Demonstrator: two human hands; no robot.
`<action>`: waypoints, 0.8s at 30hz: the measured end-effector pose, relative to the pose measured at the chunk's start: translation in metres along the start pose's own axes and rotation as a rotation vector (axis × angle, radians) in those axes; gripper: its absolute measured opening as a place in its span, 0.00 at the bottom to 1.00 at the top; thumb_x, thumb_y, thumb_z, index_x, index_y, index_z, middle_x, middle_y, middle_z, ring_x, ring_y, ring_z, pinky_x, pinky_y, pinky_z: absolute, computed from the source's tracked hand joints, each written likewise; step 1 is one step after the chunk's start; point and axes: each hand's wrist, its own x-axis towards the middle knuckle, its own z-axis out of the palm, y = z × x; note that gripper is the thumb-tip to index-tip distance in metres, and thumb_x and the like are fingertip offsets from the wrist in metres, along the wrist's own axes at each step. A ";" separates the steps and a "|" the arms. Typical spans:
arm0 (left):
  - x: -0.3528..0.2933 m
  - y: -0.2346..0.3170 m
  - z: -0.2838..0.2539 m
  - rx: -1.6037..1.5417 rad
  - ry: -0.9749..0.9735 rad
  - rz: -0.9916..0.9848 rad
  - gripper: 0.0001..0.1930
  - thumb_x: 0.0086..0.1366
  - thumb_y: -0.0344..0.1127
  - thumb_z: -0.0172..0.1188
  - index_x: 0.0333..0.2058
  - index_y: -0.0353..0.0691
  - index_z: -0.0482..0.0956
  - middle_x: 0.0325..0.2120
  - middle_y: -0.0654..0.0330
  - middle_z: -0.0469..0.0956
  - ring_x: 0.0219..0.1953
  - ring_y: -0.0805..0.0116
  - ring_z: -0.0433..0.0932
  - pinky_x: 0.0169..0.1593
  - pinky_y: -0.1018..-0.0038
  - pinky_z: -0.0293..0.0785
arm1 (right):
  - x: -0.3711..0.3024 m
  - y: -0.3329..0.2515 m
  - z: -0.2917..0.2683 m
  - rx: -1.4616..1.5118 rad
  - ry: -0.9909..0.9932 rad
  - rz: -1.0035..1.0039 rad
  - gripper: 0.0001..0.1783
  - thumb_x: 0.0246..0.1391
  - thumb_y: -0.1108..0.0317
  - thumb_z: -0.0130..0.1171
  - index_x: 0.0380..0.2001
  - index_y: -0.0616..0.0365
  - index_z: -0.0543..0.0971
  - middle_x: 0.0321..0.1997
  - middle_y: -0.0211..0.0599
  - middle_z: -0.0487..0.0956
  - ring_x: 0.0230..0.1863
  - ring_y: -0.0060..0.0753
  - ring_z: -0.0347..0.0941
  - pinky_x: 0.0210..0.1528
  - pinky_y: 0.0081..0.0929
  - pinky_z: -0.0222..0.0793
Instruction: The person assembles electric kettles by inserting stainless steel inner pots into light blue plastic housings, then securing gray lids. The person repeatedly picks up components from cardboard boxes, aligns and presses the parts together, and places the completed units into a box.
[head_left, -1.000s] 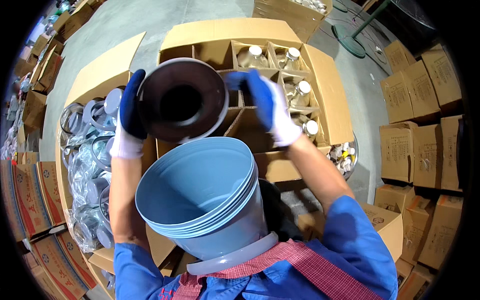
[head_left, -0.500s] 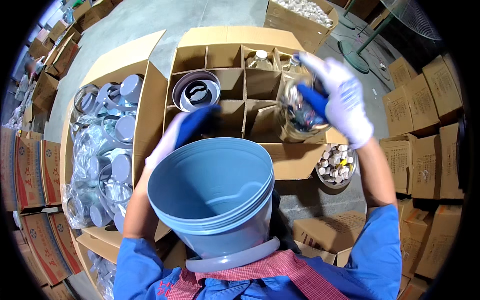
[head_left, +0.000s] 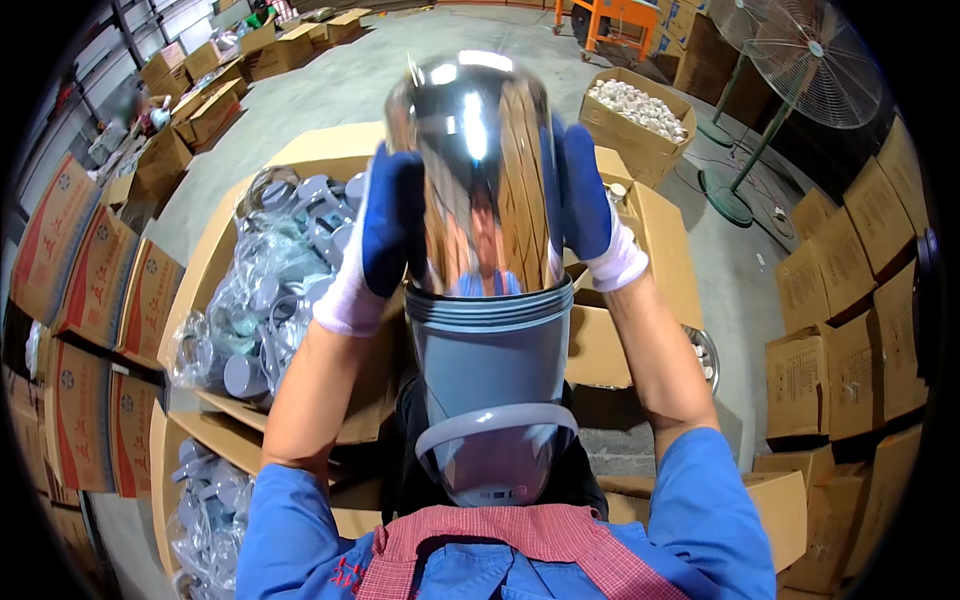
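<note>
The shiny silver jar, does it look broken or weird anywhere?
I see no cracks. The silver jar between the left hand and right hand has brown stripes and a person's shape on it, which looks odd, but they're probably reflections.

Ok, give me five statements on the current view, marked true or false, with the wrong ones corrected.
1. The white-and-blue gloved left hand and matching right hand touch opposite sides of a shiny silver metal cylinder. True.
2. A curved lavender-grey plastic handle crosses a round blue-grey plastic bucket. True.
3. The cylinder is wholly below the bucket's rim. False: most shows above.
4. The apron is plain green. False: it's a red-checked cloth apron.
5. Grey plastic parts lie to the person's left. True.
</note>
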 end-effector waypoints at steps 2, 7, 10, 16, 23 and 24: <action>-0.006 0.039 0.012 0.149 -0.031 0.249 0.27 0.73 0.41 0.48 0.66 0.34 0.61 0.65 0.52 0.64 0.64 0.60 0.69 0.66 0.66 0.65 | -0.029 0.034 -0.005 0.276 -0.073 0.221 0.40 0.71 0.36 0.33 0.72 0.55 0.57 0.67 0.41 0.69 0.62 0.34 0.71 0.69 0.33 0.61; -0.004 0.056 -0.005 0.208 -0.761 -0.244 0.32 0.56 0.38 0.69 0.59 0.32 0.74 0.59 0.54 0.74 0.62 0.61 0.72 0.66 0.68 0.65 | -0.078 0.091 0.002 0.494 0.063 0.413 0.46 0.68 0.32 0.33 0.72 0.60 0.57 0.73 0.41 0.62 0.71 0.38 0.60 0.73 0.36 0.53; 0.020 0.027 0.014 0.526 -0.989 -0.205 0.31 0.51 0.35 0.74 0.55 0.37 0.78 0.52 0.53 0.79 0.53 0.63 0.78 0.59 0.67 0.71 | -0.064 0.129 -0.016 0.442 0.283 0.456 0.50 0.64 0.26 0.31 0.73 0.56 0.56 0.75 0.43 0.58 0.75 0.42 0.54 0.74 0.41 0.50; 0.057 -0.126 -0.014 -0.164 0.017 -0.265 0.22 0.72 0.40 0.56 0.60 0.37 0.72 0.46 0.59 0.81 0.44 0.69 0.79 0.52 0.71 0.73 | -0.017 0.305 -0.137 -0.126 0.648 0.798 0.41 0.60 0.47 0.62 0.65 0.66 0.63 0.50 0.43 0.75 0.40 0.33 0.75 0.38 0.33 0.74; 0.060 -0.308 -0.029 -0.434 0.346 -0.286 0.26 0.63 0.41 0.66 0.55 0.32 0.74 0.49 0.55 0.79 0.49 0.66 0.77 0.54 0.70 0.73 | 0.008 0.347 -0.140 -0.642 0.404 0.522 0.31 0.54 0.73 0.59 0.63 0.58 0.69 0.46 0.48 0.81 0.38 0.41 0.79 0.38 0.35 0.77; 0.066 -0.297 -0.031 -0.527 0.401 -0.266 0.23 0.64 0.40 0.64 0.52 0.32 0.76 0.47 0.55 0.80 0.47 0.67 0.78 0.53 0.71 0.74 | 0.009 0.324 -0.136 -0.814 0.283 0.497 0.35 0.54 0.72 0.61 0.66 0.56 0.66 0.53 0.54 0.79 0.47 0.46 0.79 0.47 0.39 0.77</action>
